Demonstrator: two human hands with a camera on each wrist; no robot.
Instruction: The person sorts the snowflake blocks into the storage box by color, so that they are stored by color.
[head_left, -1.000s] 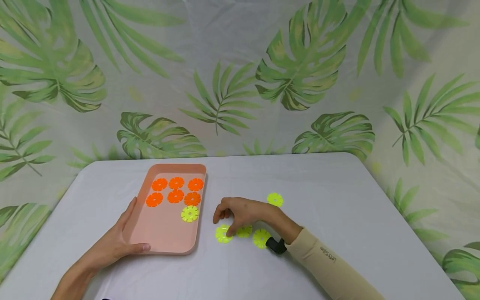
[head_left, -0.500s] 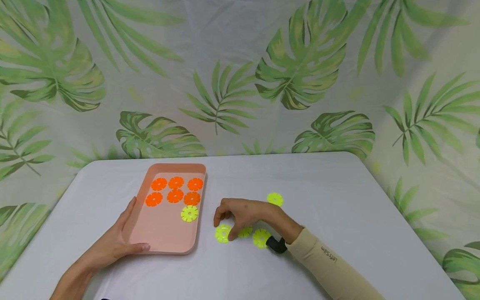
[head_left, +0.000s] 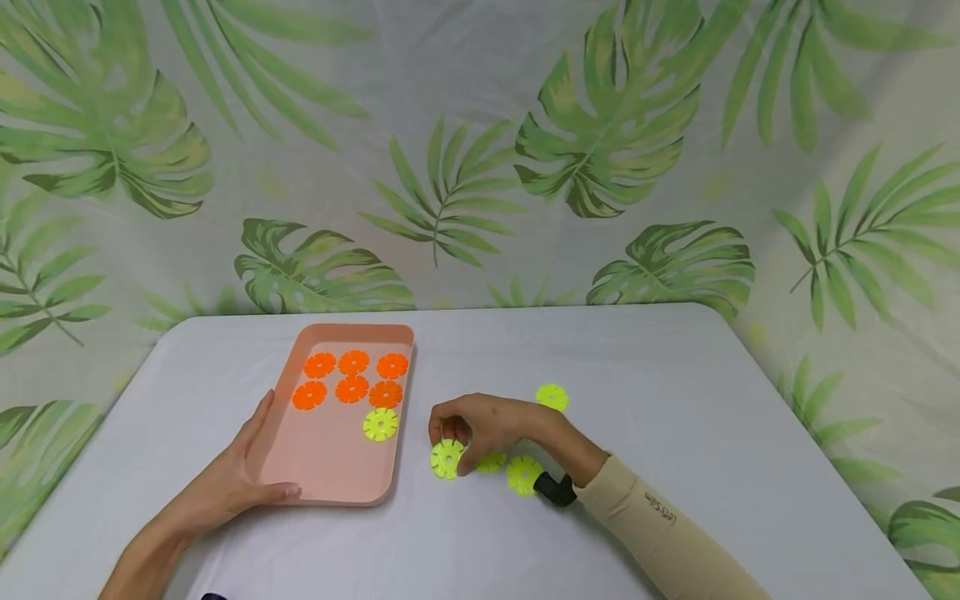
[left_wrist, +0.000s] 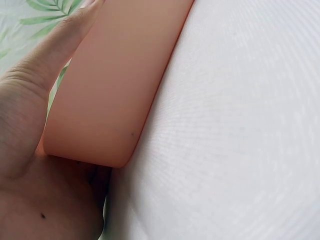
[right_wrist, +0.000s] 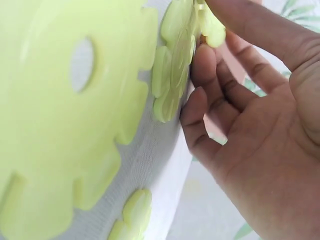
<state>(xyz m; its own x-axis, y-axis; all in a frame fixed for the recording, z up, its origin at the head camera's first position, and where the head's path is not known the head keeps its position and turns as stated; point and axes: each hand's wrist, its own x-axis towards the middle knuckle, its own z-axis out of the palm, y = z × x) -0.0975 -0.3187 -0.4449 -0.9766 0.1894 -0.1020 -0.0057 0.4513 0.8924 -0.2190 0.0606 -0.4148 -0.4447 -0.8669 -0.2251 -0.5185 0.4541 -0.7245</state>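
My right hand [head_left: 483,427] pinches a yellow notched disc [head_left: 442,472] between thumb and fingers, just right of a pink tray [head_left: 322,467]. The disc tilts up toward the head camera. In the right wrist view, that disc [right_wrist: 213,31] shows past the thumb, its far part hidden. My left hand [head_left: 213,487] rests at the tray's near left corner, fingers straight along the left side and thumb over the front rim. The left wrist view shows the tray's outer wall [left_wrist: 110,100] beside the thumb. Inside the tray lie several orange notched discs [head_left: 352,397] and one yellow disc [head_left: 371,431].
Right of the tray, a yellow disc [head_left: 491,463] lies partly under my right hand. Another yellow disc [head_left: 519,485] is near the black wrist strap [head_left: 555,489], and a third yellow disc [head_left: 552,388] lies farther back. A leaf-print cloth [head_left: 450,167] hangs behind the white table [head_left: 637,367].
My right thumb and fingers have closed on the nearest yellow disc, which lay flat and now tilts up. The left hand and tray have stayed in place.
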